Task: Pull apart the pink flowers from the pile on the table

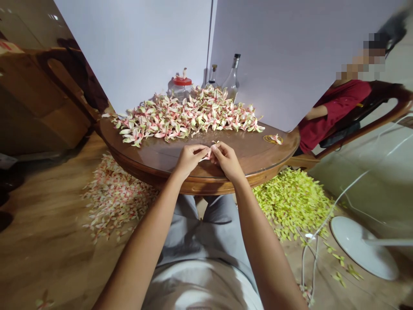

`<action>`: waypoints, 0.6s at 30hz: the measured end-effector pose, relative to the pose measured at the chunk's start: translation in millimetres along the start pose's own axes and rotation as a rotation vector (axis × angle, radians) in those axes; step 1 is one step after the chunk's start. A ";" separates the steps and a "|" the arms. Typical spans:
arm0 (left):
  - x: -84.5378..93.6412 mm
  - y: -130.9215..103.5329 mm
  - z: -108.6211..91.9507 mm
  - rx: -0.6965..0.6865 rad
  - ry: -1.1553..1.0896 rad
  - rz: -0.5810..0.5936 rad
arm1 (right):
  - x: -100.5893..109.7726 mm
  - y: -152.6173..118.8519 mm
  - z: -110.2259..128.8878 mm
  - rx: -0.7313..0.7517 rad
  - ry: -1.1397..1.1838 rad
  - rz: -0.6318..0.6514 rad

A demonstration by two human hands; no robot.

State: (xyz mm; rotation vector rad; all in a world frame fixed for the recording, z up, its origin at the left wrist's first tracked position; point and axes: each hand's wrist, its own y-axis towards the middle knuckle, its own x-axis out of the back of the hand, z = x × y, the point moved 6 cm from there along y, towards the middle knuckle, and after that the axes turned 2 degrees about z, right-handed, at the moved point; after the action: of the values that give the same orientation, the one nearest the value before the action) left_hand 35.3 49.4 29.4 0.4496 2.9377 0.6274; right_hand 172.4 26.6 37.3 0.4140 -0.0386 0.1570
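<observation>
My left hand and my right hand meet over the front part of the brown round table. Between their fingertips is a small pink and white flower, pinched by both hands and partly covered by the fingers. Behind them, a wide heap of pink, white and green flowers lies on the tabletop. To the right, one loose flower rests on a coil of yellowish bands.
Behind the heap stand a red-lidded jar and two glass bottles. On the floor are a pinkish flower pile at left, a yellow-green pile, white cables and a round white base at right. A person in red sits at right.
</observation>
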 end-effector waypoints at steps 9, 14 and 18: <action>-1.1 0.7 0.0 0.014 -0.043 0.003 | -2.1 -0.5 3.3 0.013 -0.017 0.002; -2.2 0.1 -4.4 0.012 -0.042 0.021 | -1.5 -0.7 3.3 0.013 -0.030 0.010; -2.8 -0.4 -4.9 0.017 -0.046 0.034 | -3.1 -0.1 4.0 0.011 -0.061 0.014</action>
State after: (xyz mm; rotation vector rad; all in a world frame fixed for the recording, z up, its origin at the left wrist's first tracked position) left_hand 37.1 46.3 33.8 0.5092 2.8998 0.5879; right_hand 169.3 24.5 40.8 0.4299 -0.1002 0.1580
